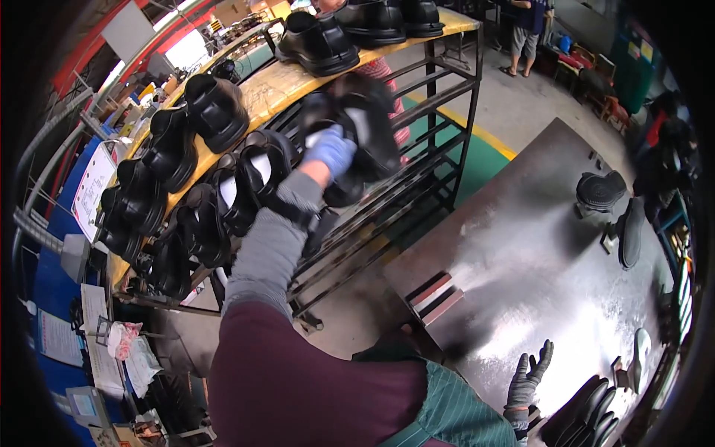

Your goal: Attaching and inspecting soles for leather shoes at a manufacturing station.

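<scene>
My left hand (331, 153), in a blue glove with a grey sleeve above it, reaches out to a shoe rack. Its fingers are closed at the opening of a black shoe (372, 130), which is blurred by motion; a second dark shoe close to it is partly covered by the hand. More black shoes with pale insoles (258, 167) stand on the tier beside my forearm. Off to the lower right, my right hand (529, 376), in a grey glove, is above a metal table (506, 246) with fingers spread and nothing in them.
Black shoes (316, 45) line the rack's yellowish top board (279, 86). On the table are a brown-edged block (436, 298), two upturned black shoes (599, 191) and several dark soles (588, 417) near the right edge. A person (527, 33) stands at the far back.
</scene>
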{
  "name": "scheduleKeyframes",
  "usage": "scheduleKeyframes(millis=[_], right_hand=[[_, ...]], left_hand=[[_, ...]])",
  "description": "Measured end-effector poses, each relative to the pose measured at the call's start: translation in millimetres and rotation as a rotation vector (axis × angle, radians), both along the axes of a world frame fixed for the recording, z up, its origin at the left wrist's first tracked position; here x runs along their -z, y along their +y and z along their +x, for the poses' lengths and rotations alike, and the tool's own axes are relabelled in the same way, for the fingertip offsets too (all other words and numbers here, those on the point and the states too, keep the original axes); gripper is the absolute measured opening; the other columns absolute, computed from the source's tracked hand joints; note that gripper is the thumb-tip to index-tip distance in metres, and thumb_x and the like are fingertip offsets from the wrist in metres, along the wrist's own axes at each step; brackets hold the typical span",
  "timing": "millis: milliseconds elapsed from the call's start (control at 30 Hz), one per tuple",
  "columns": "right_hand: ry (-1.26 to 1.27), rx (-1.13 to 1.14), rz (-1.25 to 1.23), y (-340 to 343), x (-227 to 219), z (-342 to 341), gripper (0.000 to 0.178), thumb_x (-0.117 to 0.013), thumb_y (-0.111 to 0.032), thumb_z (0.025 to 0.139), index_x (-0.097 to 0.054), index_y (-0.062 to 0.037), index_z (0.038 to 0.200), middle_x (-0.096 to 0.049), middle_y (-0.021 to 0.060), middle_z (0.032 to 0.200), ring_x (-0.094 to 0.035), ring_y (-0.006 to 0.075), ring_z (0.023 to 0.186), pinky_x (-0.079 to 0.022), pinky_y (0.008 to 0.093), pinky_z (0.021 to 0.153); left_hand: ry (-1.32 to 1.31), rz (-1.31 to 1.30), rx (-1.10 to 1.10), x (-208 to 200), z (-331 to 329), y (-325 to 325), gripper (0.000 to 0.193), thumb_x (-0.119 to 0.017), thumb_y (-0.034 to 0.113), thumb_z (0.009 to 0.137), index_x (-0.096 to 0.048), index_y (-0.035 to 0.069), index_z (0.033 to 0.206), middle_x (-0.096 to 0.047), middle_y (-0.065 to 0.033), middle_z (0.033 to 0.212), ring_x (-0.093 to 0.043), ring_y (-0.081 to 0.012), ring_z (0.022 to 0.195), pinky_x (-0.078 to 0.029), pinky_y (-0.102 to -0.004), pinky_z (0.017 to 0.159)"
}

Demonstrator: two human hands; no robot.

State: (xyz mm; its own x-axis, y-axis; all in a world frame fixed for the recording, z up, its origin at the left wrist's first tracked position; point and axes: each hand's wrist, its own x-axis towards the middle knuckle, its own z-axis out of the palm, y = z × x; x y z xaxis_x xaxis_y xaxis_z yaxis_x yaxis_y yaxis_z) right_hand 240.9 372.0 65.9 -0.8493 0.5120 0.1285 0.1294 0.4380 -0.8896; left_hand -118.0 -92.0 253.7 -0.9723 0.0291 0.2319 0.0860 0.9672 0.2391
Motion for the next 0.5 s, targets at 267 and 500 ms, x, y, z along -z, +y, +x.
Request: scheduleKeyframes(millis=[267, 500], right_hand=[[-0.053, 0.063, 0.07, -1.6, 12.6, -30.6, 0.057, -0.055, -0.008, 0.088, -0.032, -0.0084, 0.14, -0.028, 0.0109, 0.147, -0.035, 0.0247, 0.131, -0.039, 0.0368, 0.097], [0.097, -0.027, -0.537, -3.2, -121.2, -152.5, 0.077, -0.066, -0.026, 0.084, -0.022, -0.0041, 0.143, -0.028, 0.014, 0.144, -0.034, 0.0271, 0.129, -0.037, 0.0405, 0.102]], left_hand=[[-0.155, -0.201, -0.331, -47.6, -76.2, -16.7, 0.051, -0.054, 0.044, 0.082, -0.058, 0.007, 0.117, -0.058, -0.0229, 0.114, -0.053, -0.0398, 0.11, -0.043, -0.0447, 0.091], [0.283, 0.522, 0.768, 17.2, -76.9, 182.2, 0.039, -0.059, 0.009, 0.083, -0.054, 0.003, 0.121, -0.061, -0.0081, 0.083, -0.06, -0.0177, 0.072, -0.05, -0.0305, 0.065]])
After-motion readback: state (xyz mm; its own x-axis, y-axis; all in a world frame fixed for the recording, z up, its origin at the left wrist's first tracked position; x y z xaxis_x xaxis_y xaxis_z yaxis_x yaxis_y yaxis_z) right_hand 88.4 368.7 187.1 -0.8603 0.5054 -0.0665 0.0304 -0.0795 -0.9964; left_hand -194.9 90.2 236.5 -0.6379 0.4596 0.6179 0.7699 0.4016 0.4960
